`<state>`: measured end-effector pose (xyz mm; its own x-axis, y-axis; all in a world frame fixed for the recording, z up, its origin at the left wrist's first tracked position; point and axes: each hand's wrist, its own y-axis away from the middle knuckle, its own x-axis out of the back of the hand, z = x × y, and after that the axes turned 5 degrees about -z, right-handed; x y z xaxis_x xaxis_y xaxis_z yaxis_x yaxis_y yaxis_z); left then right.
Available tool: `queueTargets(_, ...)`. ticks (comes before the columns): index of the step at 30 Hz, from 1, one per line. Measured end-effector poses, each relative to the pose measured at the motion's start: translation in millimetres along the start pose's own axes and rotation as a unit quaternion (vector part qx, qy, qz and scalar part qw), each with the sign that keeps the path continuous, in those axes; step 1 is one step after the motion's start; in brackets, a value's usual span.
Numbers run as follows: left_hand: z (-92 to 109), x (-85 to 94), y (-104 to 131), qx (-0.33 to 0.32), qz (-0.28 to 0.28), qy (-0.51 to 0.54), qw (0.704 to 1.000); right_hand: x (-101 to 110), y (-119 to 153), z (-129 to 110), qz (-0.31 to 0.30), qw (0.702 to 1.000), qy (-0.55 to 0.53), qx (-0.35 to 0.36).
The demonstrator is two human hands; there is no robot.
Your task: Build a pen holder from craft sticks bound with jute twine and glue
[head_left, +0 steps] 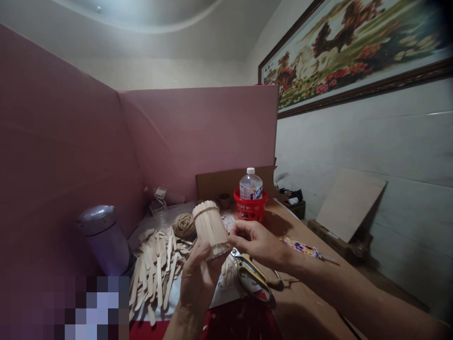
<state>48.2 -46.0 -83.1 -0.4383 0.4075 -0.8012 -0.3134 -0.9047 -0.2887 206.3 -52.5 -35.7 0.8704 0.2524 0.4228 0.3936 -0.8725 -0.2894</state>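
A cup-shaped holder of wooden sticks point(211, 226) with twine round its upper rim is tilted in the middle of the view. My left hand point(201, 271) grips its lower part from below, with the fingers wrapped round it. Beside the lower right edge of the holder, my right hand point(247, 238) has its thumb and forefinger pinched together; what lies between the fingertips is too small to make out. Just below that hand rest scissors with yellow and black handles point(253, 276). A ball of twine point(184, 225) sits left of the holder.
Loose wooden sticks point(155, 269) are heaped at the left, near a lidded metallic container point(106, 241). Behind my right hand stands a red bucket point(250, 208) holding a plastic bottle point(251, 184). A flower-patterned tool point(302, 246) lies beyond my right forearm.
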Motion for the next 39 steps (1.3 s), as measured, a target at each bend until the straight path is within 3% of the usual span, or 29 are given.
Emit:
queueTargets(6,0.9,-6.2,1.1,-0.015,-0.014,-0.004,1.0,4.9,4.5,-10.8,0.008,0.996,0.088,-0.009)
queueTargets(13,0.9,-3.4,1.5,-0.014,-0.005,0.013,1.0,4.3,3.0,-13.2,0.005,0.999,0.016,-0.051)
queueTargets(21,0.4,-2.3,4.3,-0.003,-0.03,0.027,0.999,2.7,3.9,-7.3,0.008,0.999,0.016,-0.046)
queueTargets(31,-0.2,2.6,1.3,0.049,-0.013,0.074,0.996,-1.3,2.9,7.4,0.027,0.998,0.003,-0.061)
queueTargets(39,-1.8,-3.6,0.8,0.042,-0.02,0.04,0.998,1.1,3.0,-1.4,0.022,0.996,-0.025,-0.079)
